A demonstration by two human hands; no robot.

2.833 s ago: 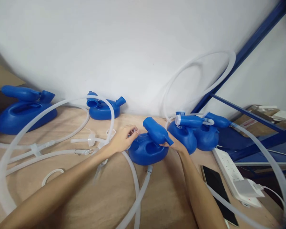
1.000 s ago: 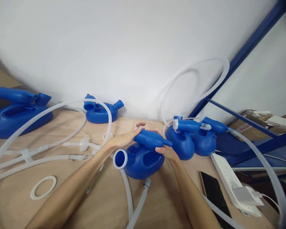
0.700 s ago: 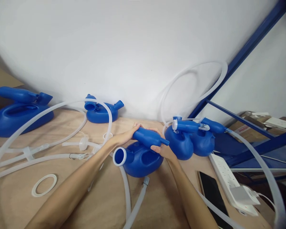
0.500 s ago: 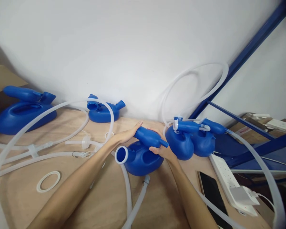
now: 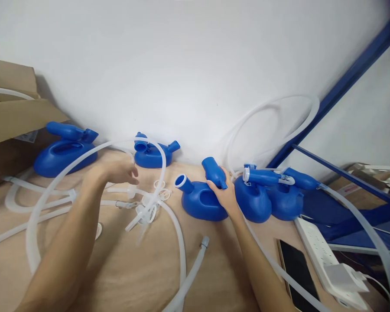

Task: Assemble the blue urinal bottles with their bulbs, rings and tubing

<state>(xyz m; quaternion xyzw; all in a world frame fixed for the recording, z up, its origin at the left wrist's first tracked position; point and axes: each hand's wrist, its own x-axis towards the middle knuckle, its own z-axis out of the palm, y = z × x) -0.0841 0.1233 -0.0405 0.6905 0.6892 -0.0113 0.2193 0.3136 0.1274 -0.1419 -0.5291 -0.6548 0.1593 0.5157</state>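
Note:
My right hand (image 5: 225,193) is wrapped round a blue funnel piece (image 5: 213,172), with its wide end up and its narrow nozzle at my fingers. Under it stands a blue plastic urinal bottle (image 5: 203,201), its white-ringed neck pointing up and left. My left hand (image 5: 121,172) hovers over the left of the table, fingers loosely bent and apart, nothing visible in them. Close by it lie a clear plastic fitting (image 5: 130,191), several white rings (image 5: 162,194) and translucent tubing (image 5: 177,225).
Two blue bottles (image 5: 251,201) with tubing stand at the right; others (image 5: 152,160) stand along the wall. At the left is a cardboard box (image 5: 16,117). A phone (image 5: 299,273) and a white power strip (image 5: 318,247) lie along the right edge, beside a blue metal frame (image 5: 344,91).
My left hand has let go of the blue funnel piece and moved left. My right hand keeps hold of the piece, now tipped more upright over the bottle. The view has shifted left.

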